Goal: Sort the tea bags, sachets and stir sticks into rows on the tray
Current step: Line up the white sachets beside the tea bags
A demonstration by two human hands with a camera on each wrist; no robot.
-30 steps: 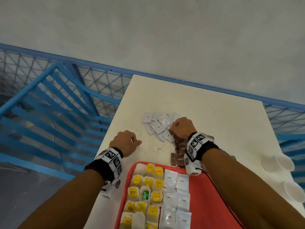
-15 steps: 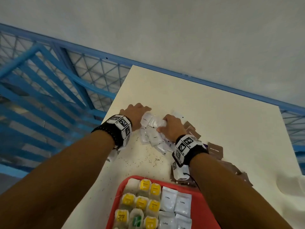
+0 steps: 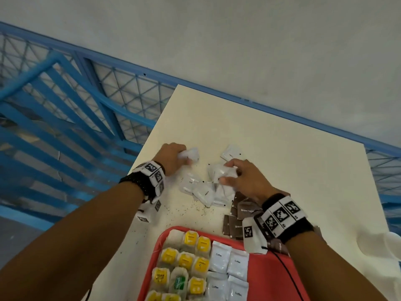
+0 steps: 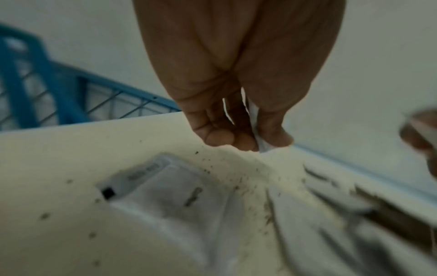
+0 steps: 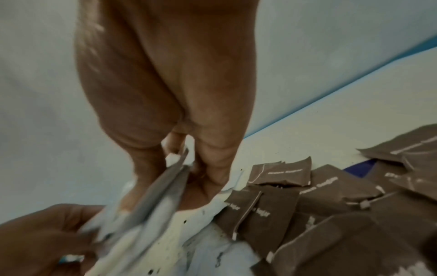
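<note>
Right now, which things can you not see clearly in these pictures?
- Head view: the count of white sachets in the right hand; its fingers cover them.
- Head view: the red tray is cut by the bottom edge.
- Left wrist view: print on the sachet on the table is blurred.
- No stir sticks appear anywhere.

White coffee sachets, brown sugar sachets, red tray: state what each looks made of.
White coffee sachets: likely glossy plastic film or foil; they shine and crumple.
Brown sugar sachets: probably matte paper, flat, no glare.
Red tray: seemingly moulded plastic, smooth with a rounded rim.
</note>
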